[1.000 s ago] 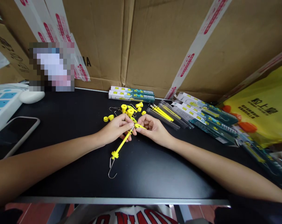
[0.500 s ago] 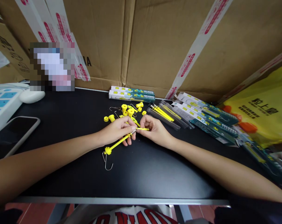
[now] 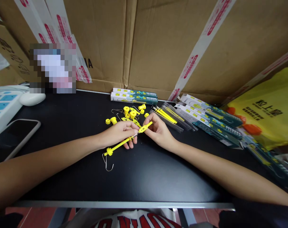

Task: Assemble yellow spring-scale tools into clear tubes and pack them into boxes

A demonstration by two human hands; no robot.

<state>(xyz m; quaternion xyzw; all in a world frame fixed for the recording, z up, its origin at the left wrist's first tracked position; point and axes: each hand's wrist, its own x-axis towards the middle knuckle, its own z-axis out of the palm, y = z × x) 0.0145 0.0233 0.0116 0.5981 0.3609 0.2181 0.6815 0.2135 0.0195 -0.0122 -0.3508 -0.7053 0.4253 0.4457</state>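
Observation:
My left hand (image 3: 121, 133) pinches the upper end of a yellow plastic rod (image 3: 117, 146) that slants down to the left and ends in a metal hook (image 3: 107, 163) over the black table (image 3: 144, 177). My right hand (image 3: 158, 129) pinches a small yellow clip piece (image 3: 145, 127) at the rod's top end, and the two parts meet between my fingertips. A pile of loose yellow parts and wire hooks (image 3: 129, 114) lies just behind both hands.
Flat printed packages (image 3: 134, 95) lie at the back, more packages (image 3: 210, 122) and clear sleeves with yellow rods (image 3: 169, 117) at the right. A yellow bag (image 3: 267, 110) sits far right. A phone (image 3: 15, 133), a power strip (image 3: 1, 106) and a white mouse (image 3: 32, 98) are at the left. Cardboard boxes (image 3: 158, 41) form the back wall.
The rod has swung flatter and its hook end has moved left and up. My right hand has turned the yellow clip piece up against the rod's top end.

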